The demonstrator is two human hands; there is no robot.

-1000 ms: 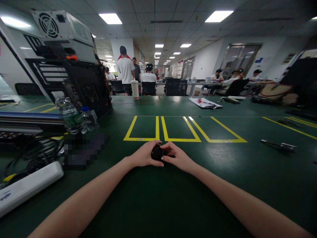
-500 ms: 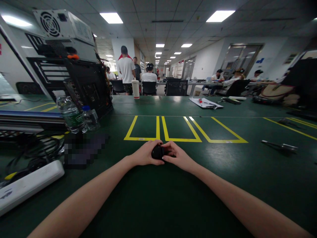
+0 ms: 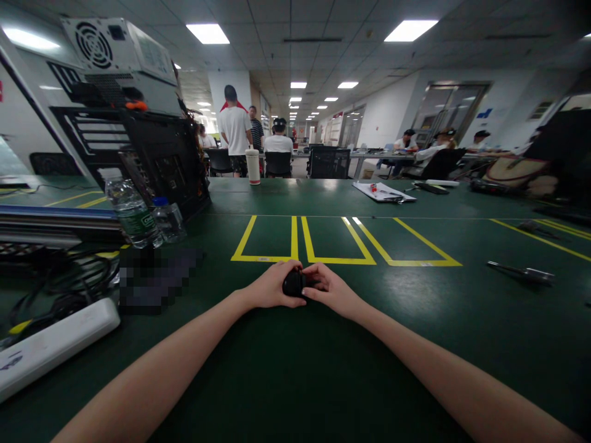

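Just in front of the yellow tape frames, my left hand (image 3: 273, 286) is closed around a small black rounded object (image 3: 292, 284), its thumb at the near side and its fingers over the far side. My right hand (image 3: 330, 290) meets the same object from the right, with curved fingers and the thumb against its right edge. The fingers hide much of it, so its exact kind is unclear. Both forearms reach in from the lower corners, low over the green tabletop (image 3: 295, 369).
Left are a white power strip (image 3: 60, 347), tangled cables, water bottles (image 3: 132, 212) and computer hardware (image 3: 161, 160). A metal tool (image 3: 521, 272) lies to the right. Farther back stand a cup (image 3: 253, 166) and a clipboard (image 3: 381, 192). People sit and stand beyond the table.
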